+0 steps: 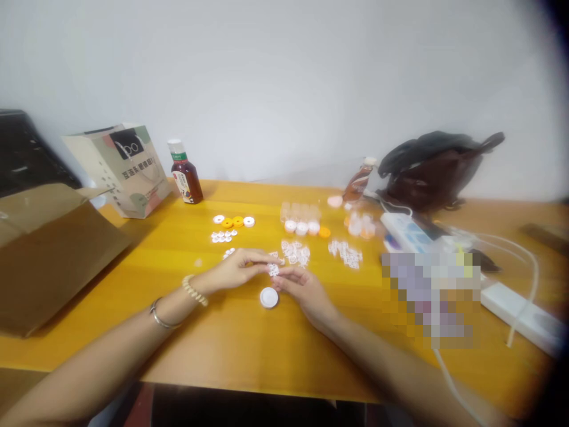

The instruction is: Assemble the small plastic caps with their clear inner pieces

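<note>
Over the middle of the table, my left hand [240, 268] and my right hand [306, 290] come together fingertip to fingertip. Pinched between them is a small white openwork piece [273, 270], too blurred to name more exactly. Just below the fingers a round white cap [269, 298] lies flat on the table. Beyond my hands is a pile of similar small white pieces [296, 253], with a second pile [347, 254] to its right. Several small white discs [223, 236] sit in rows past my left hand, partly hidden by it.
Behind the discs lie white and orange rings [233, 222]. Clear containers with caps [300, 216] stand near the middle. A dark drink bottle [186, 178], a paper bag [128, 169] and an open brown bag [57, 249] are left; power strips [520, 311] and a dark bag [431, 172] right.
</note>
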The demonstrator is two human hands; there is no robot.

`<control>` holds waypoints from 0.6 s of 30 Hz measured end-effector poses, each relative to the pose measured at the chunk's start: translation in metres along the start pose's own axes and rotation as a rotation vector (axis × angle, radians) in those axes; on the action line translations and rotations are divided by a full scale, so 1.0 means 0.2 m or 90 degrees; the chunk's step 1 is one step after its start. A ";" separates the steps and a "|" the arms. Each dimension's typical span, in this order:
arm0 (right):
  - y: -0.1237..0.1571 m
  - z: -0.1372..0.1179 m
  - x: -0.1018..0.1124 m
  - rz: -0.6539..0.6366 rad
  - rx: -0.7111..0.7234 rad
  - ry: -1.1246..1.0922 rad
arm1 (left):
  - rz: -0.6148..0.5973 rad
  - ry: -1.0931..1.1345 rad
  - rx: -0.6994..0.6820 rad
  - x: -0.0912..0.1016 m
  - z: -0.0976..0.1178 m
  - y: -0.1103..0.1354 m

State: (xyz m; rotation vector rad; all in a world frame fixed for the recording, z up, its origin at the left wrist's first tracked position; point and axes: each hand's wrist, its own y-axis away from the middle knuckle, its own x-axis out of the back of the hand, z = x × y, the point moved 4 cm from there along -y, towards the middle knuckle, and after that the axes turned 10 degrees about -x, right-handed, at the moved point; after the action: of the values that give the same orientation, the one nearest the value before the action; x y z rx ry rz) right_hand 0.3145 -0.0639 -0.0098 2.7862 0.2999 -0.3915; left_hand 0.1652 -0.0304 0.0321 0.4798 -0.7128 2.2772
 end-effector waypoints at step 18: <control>0.00 0.00 0.00 -0.011 0.000 0.012 | 0.042 -0.070 -0.014 -0.01 0.02 0.02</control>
State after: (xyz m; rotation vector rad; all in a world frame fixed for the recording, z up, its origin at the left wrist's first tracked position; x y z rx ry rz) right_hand 0.3142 -0.0635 -0.0094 2.7912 0.3291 -0.3688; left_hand 0.1656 -0.0364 0.0327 0.5818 -0.8182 2.3163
